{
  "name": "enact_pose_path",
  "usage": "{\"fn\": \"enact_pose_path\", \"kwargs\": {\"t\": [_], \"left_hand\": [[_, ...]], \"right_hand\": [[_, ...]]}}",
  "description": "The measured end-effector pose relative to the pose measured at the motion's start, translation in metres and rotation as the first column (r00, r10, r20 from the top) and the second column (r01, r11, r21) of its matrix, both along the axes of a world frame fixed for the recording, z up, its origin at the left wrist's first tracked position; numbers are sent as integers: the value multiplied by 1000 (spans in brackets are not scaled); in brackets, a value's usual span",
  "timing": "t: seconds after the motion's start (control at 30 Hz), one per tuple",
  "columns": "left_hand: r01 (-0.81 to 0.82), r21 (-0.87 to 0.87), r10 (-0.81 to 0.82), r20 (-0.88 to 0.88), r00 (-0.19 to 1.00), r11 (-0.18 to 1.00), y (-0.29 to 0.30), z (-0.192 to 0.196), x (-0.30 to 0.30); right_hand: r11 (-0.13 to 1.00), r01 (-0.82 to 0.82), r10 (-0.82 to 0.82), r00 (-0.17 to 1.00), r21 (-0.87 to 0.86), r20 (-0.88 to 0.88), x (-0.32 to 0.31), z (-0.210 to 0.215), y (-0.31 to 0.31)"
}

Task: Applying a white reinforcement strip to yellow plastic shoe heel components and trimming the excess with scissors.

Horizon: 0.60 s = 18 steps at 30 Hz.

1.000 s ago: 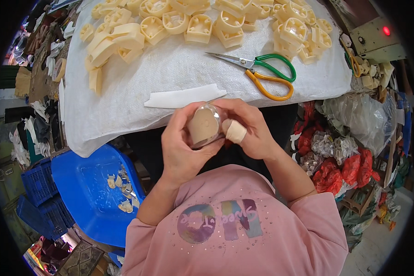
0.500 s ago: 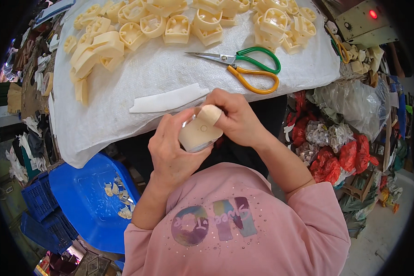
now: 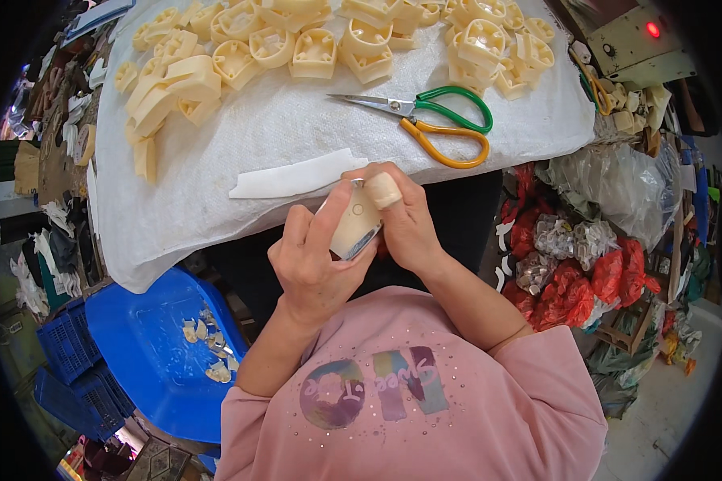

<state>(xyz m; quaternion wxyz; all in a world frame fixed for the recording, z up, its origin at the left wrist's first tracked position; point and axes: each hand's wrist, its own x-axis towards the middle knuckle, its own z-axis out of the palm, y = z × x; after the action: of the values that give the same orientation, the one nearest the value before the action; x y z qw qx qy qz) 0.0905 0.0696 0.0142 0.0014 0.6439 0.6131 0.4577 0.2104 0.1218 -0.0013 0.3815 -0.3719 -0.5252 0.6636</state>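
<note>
Just off the table's near edge, I hold a small cream plastic housing (image 3: 351,232) between both hands. It has a small round mark on its face and a shiny, clear or metallic strip along its edge. My left hand (image 3: 313,260) is closed round its left and lower sides. My right hand (image 3: 413,224) grips the upper right side, its thumb wearing a cream finger cover (image 3: 383,190). The fingers hide much of the piece. Beyond my hands lie a white strip (image 3: 297,176) and scissors (image 3: 409,106) with one green and one orange handle.
Many cream plastic housings (image 3: 313,52) are heaped along the far side of the white-covered table (image 3: 192,192). A blue basin (image 3: 136,353) with small scraps stands at lower left beside blue crates (image 3: 72,345). Red bags (image 3: 565,297) and clear plastic (image 3: 618,184) crowd the right.
The housing has tilted more upright and shifted slightly right in my hands. My right thumb has moved up and right over its upper end. The left fingers have bent more.
</note>
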Motion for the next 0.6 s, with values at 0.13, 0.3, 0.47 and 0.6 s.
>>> {"fn": "enact_pose_path", "kwargs": {"t": [0.13, 0.3, 0.47, 0.6], "left_hand": [[-13, 93, 9, 44, 999, 996, 4, -11, -7], [-39, 49, 38, 11, 999, 998, 4, -13, -2], [-41, 50, 40, 31, 999, 998, 6, -14, -5], [-36, 17, 35, 79, 996, 999, 1, -14, -3]], "right_hand": [[966, -142, 91, 969, -216, -231, 7, -3, -1], [977, 47, -73, 990, 209, 118, -4, -7, -9], [996, 15, -13, 1000, 85, -26, -8, -2, -12], [982, -26, 24, 1000, 187, 11, -5, -3, -11]]}}
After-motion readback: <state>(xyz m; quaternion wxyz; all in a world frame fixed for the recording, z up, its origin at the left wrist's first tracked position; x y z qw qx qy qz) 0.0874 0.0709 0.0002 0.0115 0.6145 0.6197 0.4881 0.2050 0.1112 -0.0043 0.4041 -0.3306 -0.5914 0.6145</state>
